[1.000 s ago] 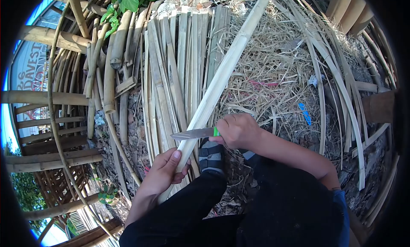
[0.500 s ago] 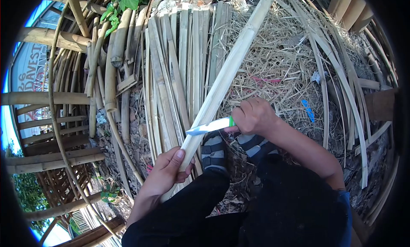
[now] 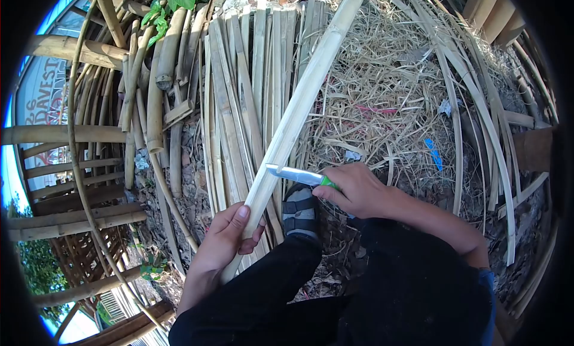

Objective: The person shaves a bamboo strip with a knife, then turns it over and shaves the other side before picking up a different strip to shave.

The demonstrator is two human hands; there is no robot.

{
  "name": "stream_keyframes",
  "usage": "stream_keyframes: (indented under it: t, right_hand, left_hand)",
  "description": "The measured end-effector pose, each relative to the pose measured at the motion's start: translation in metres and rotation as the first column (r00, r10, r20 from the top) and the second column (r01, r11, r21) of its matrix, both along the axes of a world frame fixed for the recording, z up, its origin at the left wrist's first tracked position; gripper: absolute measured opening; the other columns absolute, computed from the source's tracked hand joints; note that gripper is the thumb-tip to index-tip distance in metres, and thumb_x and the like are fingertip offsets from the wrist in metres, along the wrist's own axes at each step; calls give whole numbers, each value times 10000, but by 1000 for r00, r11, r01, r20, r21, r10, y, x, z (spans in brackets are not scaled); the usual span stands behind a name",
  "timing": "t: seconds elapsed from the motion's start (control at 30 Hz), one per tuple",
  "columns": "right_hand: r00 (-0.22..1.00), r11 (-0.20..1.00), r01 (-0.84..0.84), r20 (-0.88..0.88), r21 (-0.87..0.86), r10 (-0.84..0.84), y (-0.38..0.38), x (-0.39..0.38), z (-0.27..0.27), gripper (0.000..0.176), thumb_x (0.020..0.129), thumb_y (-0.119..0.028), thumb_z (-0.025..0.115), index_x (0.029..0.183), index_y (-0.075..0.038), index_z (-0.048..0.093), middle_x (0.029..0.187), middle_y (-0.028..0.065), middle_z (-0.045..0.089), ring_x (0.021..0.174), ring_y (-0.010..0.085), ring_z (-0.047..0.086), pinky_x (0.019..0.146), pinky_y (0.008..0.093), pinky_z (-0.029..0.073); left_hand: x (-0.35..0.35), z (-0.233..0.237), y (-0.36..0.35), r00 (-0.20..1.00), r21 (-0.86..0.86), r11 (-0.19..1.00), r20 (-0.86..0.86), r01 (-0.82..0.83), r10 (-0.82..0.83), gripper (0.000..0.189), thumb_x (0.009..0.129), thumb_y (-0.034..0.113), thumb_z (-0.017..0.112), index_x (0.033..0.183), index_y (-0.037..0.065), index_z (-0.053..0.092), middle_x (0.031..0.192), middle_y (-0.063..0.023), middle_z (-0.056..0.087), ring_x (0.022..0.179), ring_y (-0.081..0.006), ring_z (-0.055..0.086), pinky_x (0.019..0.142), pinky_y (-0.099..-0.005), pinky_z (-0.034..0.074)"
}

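A long pale bamboo strip (image 3: 303, 98) slants from the lower middle up to the top of the view. My left hand (image 3: 226, 237) is closed round its lower part, thumb on the upper face. In my right hand (image 3: 357, 192) is a knife (image 3: 297, 175) with a green handle, most of which the fingers hide. The blade points left and its front part lies across the strip, a little above my left hand. Near the blade, the strip's surface looks scraped.
Several split bamboo strips (image 3: 259, 65) lie side by side on the ground behind the held one. Thin shavings (image 3: 382, 95) cover the ground to the right, beside long bent strips (image 3: 472, 95). Bamboo poles and rails (image 3: 72, 135) stand at left. A sandalled foot (image 3: 300, 213) is below the knife.
The strip's upper end has swung left. My right hand has lowered and turned, so the blade now tilts down to the right. My left hand keeps its hold, slightly further left.
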State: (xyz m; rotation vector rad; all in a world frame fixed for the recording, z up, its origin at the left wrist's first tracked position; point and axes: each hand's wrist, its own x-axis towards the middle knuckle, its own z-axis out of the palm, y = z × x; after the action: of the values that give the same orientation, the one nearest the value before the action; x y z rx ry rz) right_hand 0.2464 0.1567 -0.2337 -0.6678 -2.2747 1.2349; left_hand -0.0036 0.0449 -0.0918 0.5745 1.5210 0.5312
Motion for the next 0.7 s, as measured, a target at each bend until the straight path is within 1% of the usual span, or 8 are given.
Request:
stream_keyframes:
  t: [0.03, 0.07, 0.13, 0.17, 0.27, 0.33, 0.43, 0.7]
  right_hand:
    - [1000, 1000, 0, -8, -3, 0, -3, -2, 2, 470, 995, -427, 559, 797, -1, 566, 637, 169, 536, 539, 333, 558, 527, 429, 442]
    - [993, 970, -89, -100, -226, 68, -6, -6, 4, 476, 1003, -436, 550, 814, 1, 575, 607, 139, 524, 521, 296, 541, 520, 412, 438]
    - [967, 697, -254, -201, -671, 159, -9, -8, 14, 497, 1019, -470, 526, 853, -7, 598, 585, 36, 509, 493, 151, 481, 489, 331, 413]
    - [967, 695, -253, -204, -673, 155, -7, -9, 21, 497, 1019, -470, 526, 853, -7, 598, 585, 36, 509, 493, 151, 481, 489, 331, 413]
    - [933, 449, -356, -286, -820, 217, 5, -14, 29, 487, 1017, -479, 530, 853, -27, 604, 635, -17, 520, 522, 64, 451, 470, 251, 358]
    - [899, 194, -412, -364, -890, 242, 8, -16, 28, 470, 1003, -482, 557, 842, -45, 619, 646, -40, 508, 524, 33, 412, 463, 208, 298]
    - [953, 154, -299, -288, -942, 90, -1, -15, 38, 460, 984, -480, 593, 819, -51, 627, 638, -58, 491, 529, 19, 385, 473, 194, 270]
    - [968, 270, -252, -241, -929, 71, -13, 1, 49, 472, 961, -488, 625, 858, -29, 664, 672, -50, 527, 562, 25, 404, 509, 206, 314]
  left_hand:
    - [0, 1, 0, 1000, -3, 1000, -8, 0, 0, 412, 1085, 384, 387, 1089, 16, 572, 834, -37, 577, 627, -70, 462, 511, -202, 356]
    - [1, 1, 0, 1000, 1, 1000, -7, -3, 3, 413, 1086, 384, 385, 1086, 16, 571, 832, -44, 574, 618, -74, 452, 505, -208, 346]
    - [5, 2, 1, 1000, 6, 1000, -10, -4, 4, 413, 1086, 384, 383, 1083, 15, 570, 831, -50, 572, 609, -78, 441, 499, -213, 337]
    - [8, 2, 1, 1000, -2, 1000, -2, 11, -11, 410, 1085, 381, 387, 1082, 14, 569, 836, -49, 574, 618, -77, 454, 500, -209, 343]
    - [13, 3, 1, 998, -30, 997, -11, 68, -68, 397, 1083, 369, 399, 1074, 10, 567, 812, -41, 575, 623, -73, 488, 502, -194, 358]
    - [14, 5, 1, 996, -40, 995, -15, 88, -88, 398, 1083, 371, 399, 1071, 11, 569, 793, -39, 572, 607, -72, 483, 500, -194, 358]
    - [11, 3, -2, 996, -38, 995, 11, 89, -88, 403, 1083, 379, 396, 1068, 17, 573, 757, -31, 564, 565, -69, 466, 496, -193, 361]
    - [12, 18, -6, 987, -147, 977, -30, 153, -158, 400, 1083, 379, 393, 1091, 41, 606, 781, -1, 578, 652, -64, 509, 583, -184, 419]
